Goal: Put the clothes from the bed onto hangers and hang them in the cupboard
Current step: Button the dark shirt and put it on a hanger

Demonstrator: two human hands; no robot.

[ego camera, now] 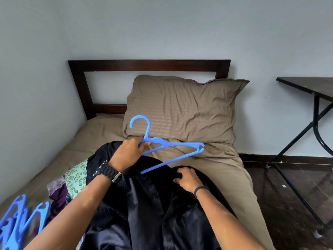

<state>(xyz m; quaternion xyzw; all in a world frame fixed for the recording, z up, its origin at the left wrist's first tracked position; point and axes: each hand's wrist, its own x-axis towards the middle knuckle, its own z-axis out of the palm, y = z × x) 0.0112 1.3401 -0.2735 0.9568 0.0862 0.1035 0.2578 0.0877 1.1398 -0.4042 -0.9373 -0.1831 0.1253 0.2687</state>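
The left hand [128,152] has its fingers closed around the neck of a blue hanger [163,144], holding it just above a black shirt [147,204] spread on the bed [212,159]; the hanger's left end is tucked into the shirt. The right hand [188,178] pinches a fold of the shirt's fabric. More clothes [72,179] lie at the left beside spare blue hangers [21,213]. A pillow [180,109] sits near the headboard.
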